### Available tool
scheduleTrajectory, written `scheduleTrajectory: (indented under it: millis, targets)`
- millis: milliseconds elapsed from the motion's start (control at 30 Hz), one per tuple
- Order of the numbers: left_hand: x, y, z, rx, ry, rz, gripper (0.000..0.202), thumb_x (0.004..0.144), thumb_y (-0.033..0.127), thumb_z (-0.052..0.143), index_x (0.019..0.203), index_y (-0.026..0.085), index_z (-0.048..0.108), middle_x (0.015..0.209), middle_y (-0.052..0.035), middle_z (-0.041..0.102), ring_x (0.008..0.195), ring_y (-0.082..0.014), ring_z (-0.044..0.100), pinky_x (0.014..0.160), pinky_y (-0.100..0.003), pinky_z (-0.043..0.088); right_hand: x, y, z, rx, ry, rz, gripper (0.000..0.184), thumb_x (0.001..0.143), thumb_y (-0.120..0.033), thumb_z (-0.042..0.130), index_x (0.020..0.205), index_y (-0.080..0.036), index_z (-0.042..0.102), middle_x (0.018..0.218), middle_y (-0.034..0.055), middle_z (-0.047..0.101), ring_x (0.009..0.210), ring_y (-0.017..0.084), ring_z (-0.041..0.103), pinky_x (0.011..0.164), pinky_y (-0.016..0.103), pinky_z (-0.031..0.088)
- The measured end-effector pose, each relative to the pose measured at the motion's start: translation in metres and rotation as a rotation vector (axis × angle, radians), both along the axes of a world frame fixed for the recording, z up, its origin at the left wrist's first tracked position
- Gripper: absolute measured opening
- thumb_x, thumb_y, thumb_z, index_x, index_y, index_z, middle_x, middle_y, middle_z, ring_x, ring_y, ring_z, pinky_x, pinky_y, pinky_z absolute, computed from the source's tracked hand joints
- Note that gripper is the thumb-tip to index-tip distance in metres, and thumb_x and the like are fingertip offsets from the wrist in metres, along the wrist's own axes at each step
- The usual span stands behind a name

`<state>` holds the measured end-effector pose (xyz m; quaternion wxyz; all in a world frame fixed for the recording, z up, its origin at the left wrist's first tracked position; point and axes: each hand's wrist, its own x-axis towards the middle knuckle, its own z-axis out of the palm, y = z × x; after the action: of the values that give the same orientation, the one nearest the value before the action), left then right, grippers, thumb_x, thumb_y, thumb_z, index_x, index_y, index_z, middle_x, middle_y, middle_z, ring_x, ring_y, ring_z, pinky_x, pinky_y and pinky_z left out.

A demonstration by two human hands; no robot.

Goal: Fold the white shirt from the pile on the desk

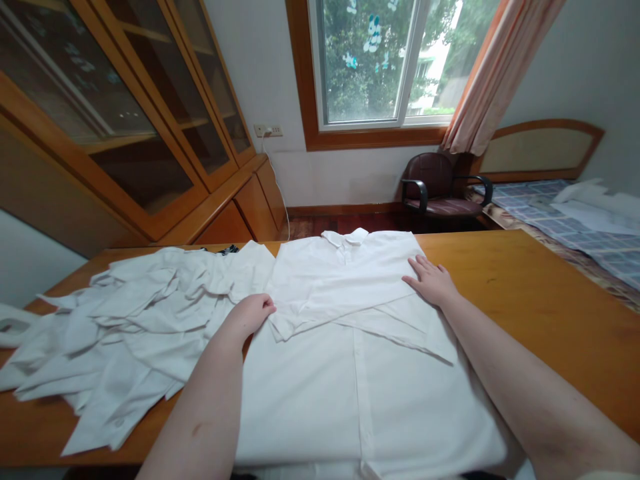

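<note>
A white collared shirt point(345, 373) lies flat on the wooden table point(530, 293), collar away from me, both sleeves folded across its middle. My left hand point(250, 313) is closed at the shirt's left edge, its fingers curled on the folded sleeve cuff. My right hand point(433, 280) lies flat and open on the shirt's right shoulder area, fingers stretched out and pressing the cloth.
A heap of several crumpled white shirts point(125, 327) covers the table's left part. Wooden cabinets with glass doors point(130, 127) stand to the left. Beyond the table are a dark armchair point(440, 190), a window point(390, 60) with a curtain, and a bed point(575, 213) at right.
</note>
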<state>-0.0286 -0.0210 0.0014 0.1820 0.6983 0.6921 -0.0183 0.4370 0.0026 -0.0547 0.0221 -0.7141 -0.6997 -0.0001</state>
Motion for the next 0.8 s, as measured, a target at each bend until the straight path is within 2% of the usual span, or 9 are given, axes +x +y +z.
scheduleTrajectory:
  millis: [133, 267, 400, 533, 633, 800]
  targets:
    - [0.002, -0.001, 0.003, 0.062, -0.001, -0.069, 0.015, 0.076, 0.029, 0.047, 0.073, 0.021, 0.06, 0.088, -0.0043, 0.066, 0.081, -0.0199, 0.06, 0.066, -0.027, 0.039, 0.002, 0.0, -0.002, -0.004, 0.001, 0.003, 0.071, 0.086, -0.065, 0.022, 0.142, -0.023, 0.03, 0.151, 0.0066, 0.022, 0.136, 0.024, 0.024, 0.107, 0.049, 0.019]
    - [0.013, -0.013, 0.014, 0.181, -0.095, -0.158, 0.018, 0.073, 0.034, 0.054, 0.086, 0.023, 0.061, 0.095, -0.0028, 0.063, 0.084, -0.0191, 0.059, 0.07, -0.027, 0.041, 0.002, 0.001, -0.002, -0.004, -0.001, 0.003, 0.071, 0.086, -0.065, 0.022, 0.143, -0.023, 0.03, 0.151, 0.007, 0.022, 0.136, 0.025, 0.023, 0.107, 0.049, 0.02]
    - [0.034, -0.034, 0.021, 0.093, -0.128, -0.321, 0.022, 0.065, 0.035, 0.063, 0.085, 0.025, 0.059, 0.091, 0.0, 0.064, 0.084, -0.0192, 0.058, 0.071, -0.027, 0.041, 0.001, 0.001, -0.002, -0.005, 0.001, 0.0, 0.071, 0.086, -0.065, 0.023, 0.142, -0.023, 0.03, 0.151, 0.0071, 0.022, 0.136, 0.025, 0.023, 0.107, 0.048, 0.019]
    - [0.044, -0.052, 0.014, 0.103, 0.011, -0.385, 0.015, 0.072, 0.026, 0.056, 0.086, 0.025, 0.059, 0.092, -0.003, 0.065, 0.086, -0.0215, 0.059, 0.072, -0.03, 0.041, 0.002, 0.001, -0.004, 0.015, 0.002, 0.008, 0.071, 0.086, -0.066, 0.021, 0.142, -0.023, 0.031, 0.15, 0.0076, 0.024, 0.136, 0.023, 0.025, 0.107, 0.048, 0.019]
    - [0.039, -0.061, 0.007, 0.121, 0.043, -0.381, 0.022, 0.079, 0.021, 0.046, 0.095, 0.026, 0.06, 0.095, -0.0044, 0.067, 0.087, -0.0206, 0.061, 0.073, -0.029, 0.041, 0.002, 0.001, -0.004, 0.017, 0.007, 0.006, 0.071, 0.085, -0.066, 0.021, 0.142, -0.024, 0.031, 0.151, 0.0074, 0.024, 0.136, 0.023, 0.025, 0.107, 0.048, 0.019]
    - [0.022, -0.066, -0.002, 0.097, -0.049, -0.385, 0.022, 0.085, 0.033, 0.043, 0.094, 0.027, 0.063, 0.093, -0.0038, 0.069, 0.088, -0.0201, 0.063, 0.077, -0.028, 0.044, 0.001, 0.0, -0.003, 0.011, 0.011, 0.002, 0.071, 0.086, -0.066, 0.022, 0.142, -0.024, 0.031, 0.151, 0.0069, 0.023, 0.136, 0.025, 0.024, 0.107, 0.049, 0.019]
